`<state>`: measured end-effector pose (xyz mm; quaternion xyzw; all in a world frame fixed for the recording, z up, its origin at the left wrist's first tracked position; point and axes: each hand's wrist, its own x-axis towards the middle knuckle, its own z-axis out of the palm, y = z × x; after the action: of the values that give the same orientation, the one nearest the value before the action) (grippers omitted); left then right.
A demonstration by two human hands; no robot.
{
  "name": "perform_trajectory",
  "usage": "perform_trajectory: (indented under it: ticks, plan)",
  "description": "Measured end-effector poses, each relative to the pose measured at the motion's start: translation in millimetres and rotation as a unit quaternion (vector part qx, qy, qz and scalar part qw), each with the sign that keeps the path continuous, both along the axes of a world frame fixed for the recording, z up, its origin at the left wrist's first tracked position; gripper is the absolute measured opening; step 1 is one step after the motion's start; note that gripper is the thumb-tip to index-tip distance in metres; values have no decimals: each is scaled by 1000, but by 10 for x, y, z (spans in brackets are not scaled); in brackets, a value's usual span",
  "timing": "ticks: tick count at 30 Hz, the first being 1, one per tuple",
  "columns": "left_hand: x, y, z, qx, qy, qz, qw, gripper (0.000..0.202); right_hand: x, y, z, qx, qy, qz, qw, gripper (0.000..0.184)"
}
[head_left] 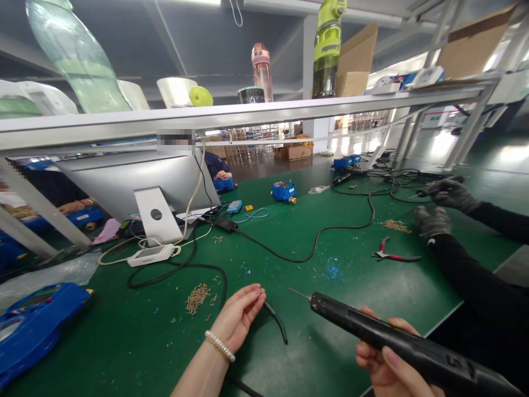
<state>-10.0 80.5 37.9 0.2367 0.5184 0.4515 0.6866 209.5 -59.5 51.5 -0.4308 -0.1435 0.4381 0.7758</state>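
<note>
One hand (388, 364) grips a smooth, black, cylindrical screwdriver (397, 344).

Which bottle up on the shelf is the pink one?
The slim pink bottle in the middle of the shelf; the lime-green bottle stands to its right, the pale clear-green bottle far left.

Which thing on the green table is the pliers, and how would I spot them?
Start at the big green table and look to its right side, just in front of a co-worker's dark gloved hand. The pliers lie flat there, apart from the black cable. They are the only tool with red handles.
</note>
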Motion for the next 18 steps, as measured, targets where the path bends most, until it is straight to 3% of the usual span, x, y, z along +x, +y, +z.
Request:
perform_trajectory:
  ticks: [4, 7, 10, 12, 14, 18]
  plan:
    - [-472, 134, -9, 69, 163, 42, 983, 13, -24, 212, -2, 18, -55, -72, 996, 40]
    - [-839, 177, -4, 97, 310, 47, 944, 10, -10, 349, -52, 32, -76, -93, 992, 38]
    - [-1053, 167, 22, 107, 415, 42, 902, 12, 19, 414, -126, 36, -81, -90, 992, 38]
    - [-1066, 148, 47, 112, 443, 40, 889, 15, 26, 419, -154, 36, -83, -93, 992, 38]
    - [-973, 119, 76, 118, 432, 35, 893, 21, 19, 401, -142, 35, -82, -98, 991, 39]
    - [-542, 16, 121, 126, 282, -20, 951, 27, -13, 311, -14, 33, -63, -99, 993, 39]
